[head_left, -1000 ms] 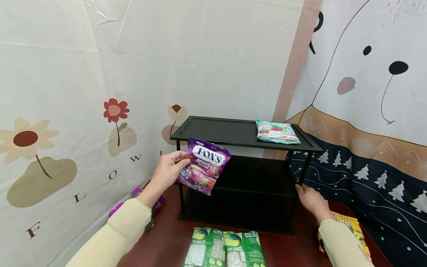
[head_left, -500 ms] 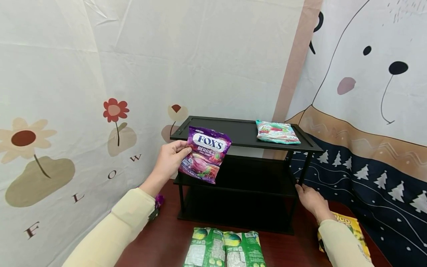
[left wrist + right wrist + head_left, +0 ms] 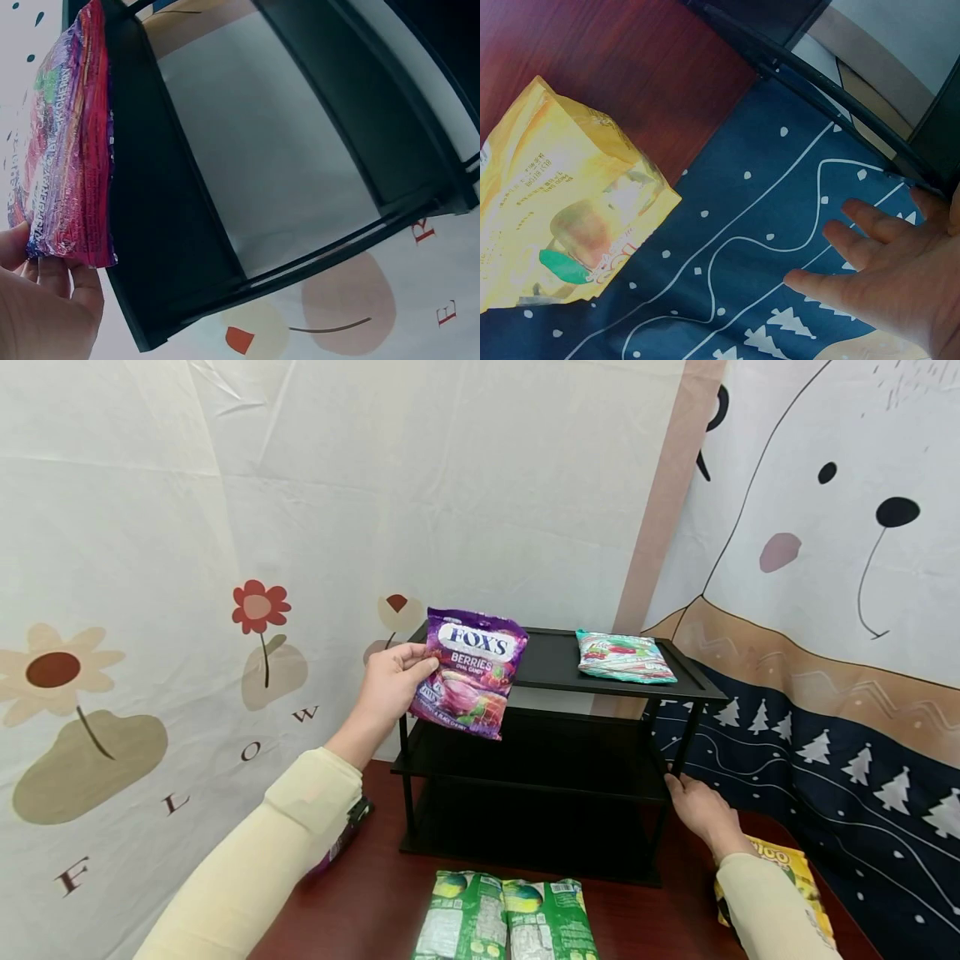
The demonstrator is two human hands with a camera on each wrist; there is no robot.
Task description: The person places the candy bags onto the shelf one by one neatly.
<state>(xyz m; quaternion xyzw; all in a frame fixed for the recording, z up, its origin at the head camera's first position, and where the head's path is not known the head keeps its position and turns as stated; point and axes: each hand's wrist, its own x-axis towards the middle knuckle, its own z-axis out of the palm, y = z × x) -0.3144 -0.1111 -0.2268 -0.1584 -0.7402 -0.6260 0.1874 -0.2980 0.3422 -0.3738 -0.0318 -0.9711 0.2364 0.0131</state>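
Observation:
My left hand (image 3: pixel 390 689) pinches the left edge of a purple Fox's Berries candy bag (image 3: pixel 471 672), thumb in front. The bag hangs upright in the air before the top tier of a black three-tier shelf rack (image 3: pixel 540 768). In the left wrist view the candy bag (image 3: pixel 64 150) shows side-on, beside the rack. My right hand (image 3: pixel 701 810) holds the rack's right front post between thumb and index finger; its other fingers stretch out in the right wrist view. A teal candy bag (image 3: pixel 624 657) lies on the top tier's right end.
Two green bags (image 3: pixel 463 914) lie side by side on the red-brown table (image 3: pixel 345 910) before the rack. A yellow bag (image 3: pixel 787 868) lies right, partly behind my right forearm. Another purple package (image 3: pixel 347 835) is left, mostly hidden by my sleeve. Printed cloth walls (image 3: pixel 525 485) stand behind.
My left hand has raised the purple candy bag and moved it slightly right, from the middle tier's height to the top tier's. The right hand stays on the post.

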